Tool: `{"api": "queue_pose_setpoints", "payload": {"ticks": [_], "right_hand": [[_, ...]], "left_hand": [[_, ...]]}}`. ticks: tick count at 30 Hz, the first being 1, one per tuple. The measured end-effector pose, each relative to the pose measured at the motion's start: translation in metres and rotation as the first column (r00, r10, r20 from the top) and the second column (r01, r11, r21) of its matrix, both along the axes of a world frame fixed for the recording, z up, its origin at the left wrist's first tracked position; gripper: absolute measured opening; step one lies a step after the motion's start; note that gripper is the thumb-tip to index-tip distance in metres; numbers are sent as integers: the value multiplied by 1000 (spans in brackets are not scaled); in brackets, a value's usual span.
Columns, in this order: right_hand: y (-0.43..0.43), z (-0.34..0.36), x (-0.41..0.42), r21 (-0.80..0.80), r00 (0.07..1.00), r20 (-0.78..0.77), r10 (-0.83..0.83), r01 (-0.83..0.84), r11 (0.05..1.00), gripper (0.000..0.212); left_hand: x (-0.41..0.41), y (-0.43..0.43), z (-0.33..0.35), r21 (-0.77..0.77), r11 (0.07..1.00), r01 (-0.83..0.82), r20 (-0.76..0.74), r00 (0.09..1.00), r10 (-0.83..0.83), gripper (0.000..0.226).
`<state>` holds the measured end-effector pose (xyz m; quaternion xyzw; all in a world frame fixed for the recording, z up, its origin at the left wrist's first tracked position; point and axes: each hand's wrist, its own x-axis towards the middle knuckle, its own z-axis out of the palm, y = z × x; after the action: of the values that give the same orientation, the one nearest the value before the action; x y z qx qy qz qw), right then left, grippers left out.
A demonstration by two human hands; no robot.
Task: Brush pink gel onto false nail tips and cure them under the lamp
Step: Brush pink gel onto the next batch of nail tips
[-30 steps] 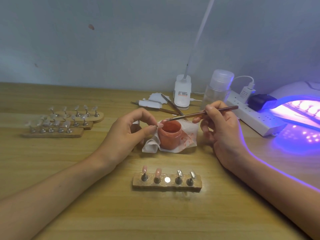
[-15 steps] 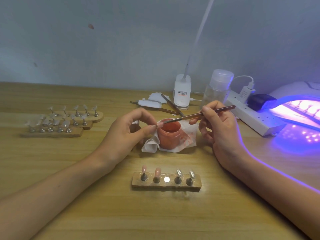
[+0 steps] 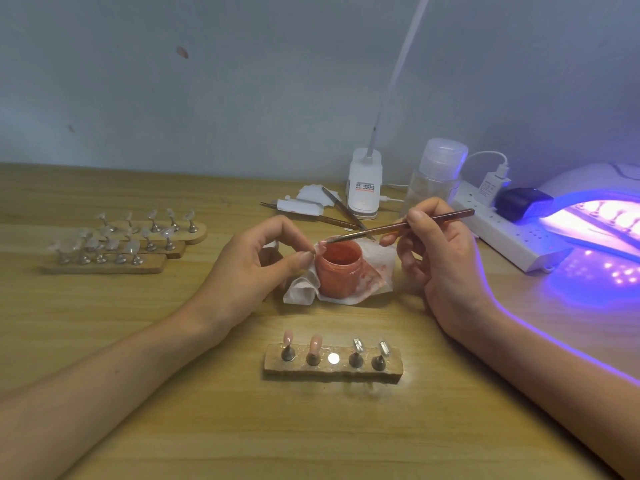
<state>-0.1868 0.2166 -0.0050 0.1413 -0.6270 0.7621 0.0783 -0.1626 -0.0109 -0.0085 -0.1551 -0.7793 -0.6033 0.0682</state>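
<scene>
Pale false nail tip point(image 3: 322, 245) is pinched in left grip point(image 3: 249, 268), just above round pink gel jar point(image 3: 339, 275). Slim metal brush point(image 3: 398, 227) is clasped in right grip point(image 3: 440, 258), axis slanted down-left, bristles laid on the tip.

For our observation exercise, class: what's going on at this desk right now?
A person is painting a false nail tip. The left hand pinches it by the rim of the open pink gel jar, and the right hand holds a brush with its bristles on it. The near holder carries two pink tips and two clear tips; its middle spot is bare. The cure lamp is lit.
</scene>
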Motion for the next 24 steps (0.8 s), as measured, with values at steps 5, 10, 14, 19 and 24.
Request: {"api": "queue_pose_setpoints", "payload": {"ticks": [5,10,14,19,24], "right_hand": [[1,0,-2,14,998,19,-58,58,998,20],[0,1,0,30,998,-52,21,-20,999,16],[0,-1,-1,35,997,12,-77,77,996,19],[-1,0,0,22,998,-55,15,-14,1000,16],[0,-1,-1,7,998,18,-64,64,998,19]], "left_hand": [[-1,0,0,-15,1000,-19,16,1000,19,8],[2,1,2,0,1000,-22,31,999,22,10],[1,1,1,-5,999,-33,35,999,33,6],[2,0,1,-7,1000,-31,42,999,31,6],[2,0,1,-4,1000,-31,50,998,31,9]]}}
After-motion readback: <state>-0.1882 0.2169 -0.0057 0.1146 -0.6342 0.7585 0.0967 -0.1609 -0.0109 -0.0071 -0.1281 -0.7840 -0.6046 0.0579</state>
